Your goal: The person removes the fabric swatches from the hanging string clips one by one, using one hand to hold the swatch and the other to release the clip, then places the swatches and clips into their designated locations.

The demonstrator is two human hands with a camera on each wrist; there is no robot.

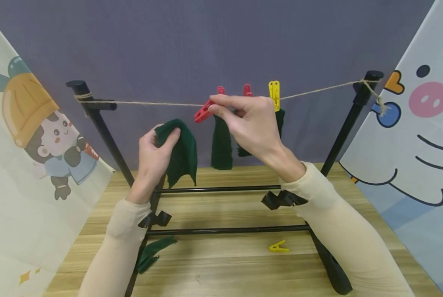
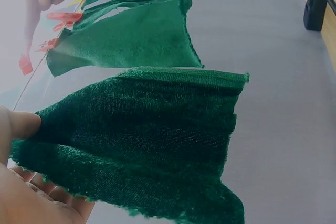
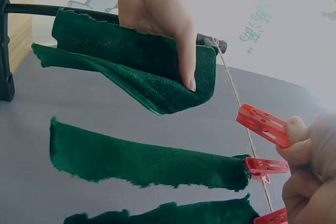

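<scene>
My left hand (image 1: 155, 154) pinches a dark green cloth piece (image 1: 184, 150) between thumb and fingers, below the string and left of the others; the cloth hangs down from the grip. Between thumb and index finger, my right hand (image 1: 252, 123) holds a red clothespin (image 1: 203, 112) by its handle end, close to the twine line (image 1: 150, 103). Another green cloth (image 1: 221, 144) hangs from the line under a red clothespin (image 3: 266, 166). Farther right, a yellow clothespin (image 1: 274, 95) and one more red clothespin (image 1: 247, 89) sit on the line, with green cloth partly hidden behind my right hand.
The twine is tied between two black posts (image 1: 368, 88) of a rack with lower crossbars (image 1: 221, 231). On the wooden table (image 1: 221, 268) lie a crumpled green cloth (image 1: 152, 253) and a yellow clothespin (image 1: 278, 246). Cartoon-printed panels flank both sides.
</scene>
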